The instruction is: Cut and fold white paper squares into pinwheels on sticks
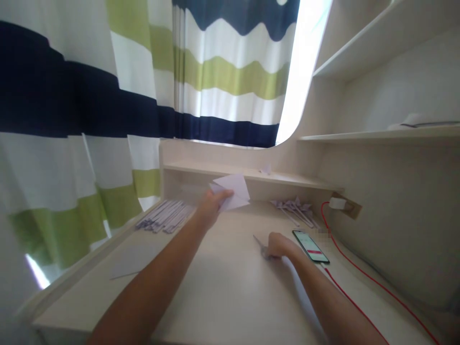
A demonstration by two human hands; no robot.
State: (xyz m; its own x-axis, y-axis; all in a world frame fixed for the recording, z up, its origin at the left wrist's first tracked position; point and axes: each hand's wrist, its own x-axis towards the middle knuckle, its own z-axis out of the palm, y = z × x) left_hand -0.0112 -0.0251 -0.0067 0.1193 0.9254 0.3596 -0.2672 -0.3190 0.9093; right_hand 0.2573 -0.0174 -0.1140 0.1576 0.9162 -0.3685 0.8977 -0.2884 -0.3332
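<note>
The left hand (212, 203) was closed on a folded paper (233, 191) held above the far desk (230, 287), while the right hand (278, 245), nearer to the person, pressed a small paper piece (259, 243) just left of the phone (310, 246).

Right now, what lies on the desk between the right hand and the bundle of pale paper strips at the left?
In the head view, only bare pale wooden desk top lies between the right hand and the bundle of pale paper strips; the left forearm crosses above that stretch.
</note>
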